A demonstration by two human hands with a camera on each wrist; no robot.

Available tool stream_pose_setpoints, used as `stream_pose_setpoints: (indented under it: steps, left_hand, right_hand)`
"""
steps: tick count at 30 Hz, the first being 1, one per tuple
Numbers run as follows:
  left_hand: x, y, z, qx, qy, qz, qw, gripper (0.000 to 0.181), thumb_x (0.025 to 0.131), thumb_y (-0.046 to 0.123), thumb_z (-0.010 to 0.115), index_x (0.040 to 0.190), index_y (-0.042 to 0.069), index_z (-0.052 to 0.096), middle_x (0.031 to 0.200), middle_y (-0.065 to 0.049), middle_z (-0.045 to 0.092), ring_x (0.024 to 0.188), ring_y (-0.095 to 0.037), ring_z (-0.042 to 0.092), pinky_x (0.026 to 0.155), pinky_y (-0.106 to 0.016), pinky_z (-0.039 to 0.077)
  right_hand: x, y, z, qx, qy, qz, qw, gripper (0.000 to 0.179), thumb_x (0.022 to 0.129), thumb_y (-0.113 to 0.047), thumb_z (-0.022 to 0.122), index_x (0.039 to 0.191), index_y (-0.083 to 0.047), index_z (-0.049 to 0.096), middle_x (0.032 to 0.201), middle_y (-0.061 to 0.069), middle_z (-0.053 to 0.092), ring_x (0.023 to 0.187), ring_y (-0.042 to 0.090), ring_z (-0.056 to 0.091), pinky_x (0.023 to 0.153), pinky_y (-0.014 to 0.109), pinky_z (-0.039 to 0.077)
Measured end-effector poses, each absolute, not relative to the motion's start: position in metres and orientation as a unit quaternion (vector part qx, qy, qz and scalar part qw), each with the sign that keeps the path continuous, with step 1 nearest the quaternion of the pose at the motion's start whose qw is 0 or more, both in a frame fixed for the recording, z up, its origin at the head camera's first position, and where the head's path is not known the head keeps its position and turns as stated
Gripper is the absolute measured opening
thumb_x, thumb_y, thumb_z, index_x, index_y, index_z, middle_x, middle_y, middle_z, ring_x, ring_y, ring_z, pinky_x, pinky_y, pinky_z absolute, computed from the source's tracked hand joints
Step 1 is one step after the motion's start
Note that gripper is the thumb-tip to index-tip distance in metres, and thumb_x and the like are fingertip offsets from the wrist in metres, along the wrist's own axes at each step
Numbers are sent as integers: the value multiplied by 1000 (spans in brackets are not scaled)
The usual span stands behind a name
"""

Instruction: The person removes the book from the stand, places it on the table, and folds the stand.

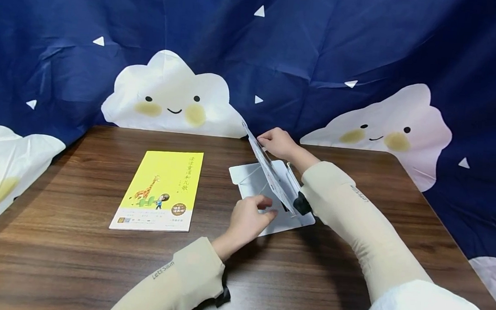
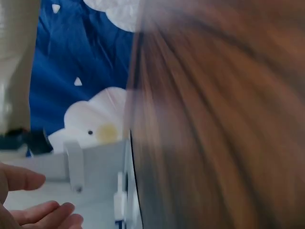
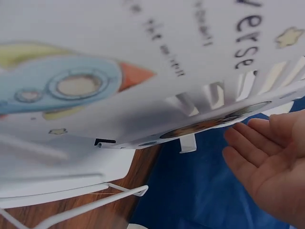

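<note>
We see the left hand reaching in from the near side of the worktop, its fingers loosely bent and pointing rightward above the near part of the stand's base. In the left wrist view the thumb stands apart from the other fingers, and we find nothing grasped between them. The right hand stretches farther, toward the worktop's far edge, the wrist bent so that the fingers point left at the far end of the stand's panel. From the right wrist we see its palm, with the fingers relaxed and slightly bent, released rather than clenched; whether the tips touch the panel we cannot tell. The stand sits on the worktop a little right of the middle, nearer the far edge. Its pale base lies flat with rounded corners, while the panel rises at a tilt, nearly edge-on to us in the head view. Up close, the panel is white, printed with a blue rocket with a red nose, small stars and lettering, and cut with a row of slots; a white wire leg shows below. Left of the stand we have a yellow book lying flat.
</note>
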State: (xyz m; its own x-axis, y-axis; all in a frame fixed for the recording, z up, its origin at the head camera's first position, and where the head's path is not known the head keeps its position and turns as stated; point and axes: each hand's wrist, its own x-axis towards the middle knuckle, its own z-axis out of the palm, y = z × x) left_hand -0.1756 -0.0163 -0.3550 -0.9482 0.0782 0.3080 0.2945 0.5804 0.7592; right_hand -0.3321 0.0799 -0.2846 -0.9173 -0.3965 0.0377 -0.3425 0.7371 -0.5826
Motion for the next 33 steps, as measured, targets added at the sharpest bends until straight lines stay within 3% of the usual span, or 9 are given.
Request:
stream_pose_setpoints:
  steps: [7, 19, 30, 33]
  left_hand:
    - [-185, -42, -355, -90, -925, -353, 110, 51, 69, 28, 68, 111, 2, 54, 105, -9, 57, 97, -26, 51, 77, -39, 42]
    - [-210, -81, -363, -151, -949, -262, 94, 89, 61, 46, 72, 123, -6, 37, 121, -20, 44, 113, -32, 37, 91, -43, 31]
    - [-232, -87, -378, -157, -933, -320, 42, 99, 58, 46, 74, 128, -8, 30, 125, -20, 40, 114, -30, 37, 92, -39, 31]
    - [-233, -88, -382, -157, -937, -311, 27, 100, 58, 47, 73, 130, -6, 28, 128, -19, 37, 116, -30, 33, 94, -39, 28]
  right_hand:
    - [-309, 92, -277, -222, 910, -348, 50, 33, 90, -21, 45, 115, -1, 55, 115, 12, 52, 108, 22, 45, 87, 34, 37]
    - [-260, 119, -285, -253, 872, -418, -30, 31, 88, -22, 50, 106, 3, 59, 106, 13, 58, 98, 22, 53, 82, 35, 41]
    - [-218, 143, -305, -254, 850, -455, -84, 26, 87, -13, 52, 103, 5, 60, 101, 13, 60, 91, 18, 56, 74, 25, 45]
    - [-211, 147, -312, -259, 854, -443, -81, 25, 86, -13, 53, 103, 4, 60, 101, 13, 60, 88, 19, 57, 72, 27, 46]
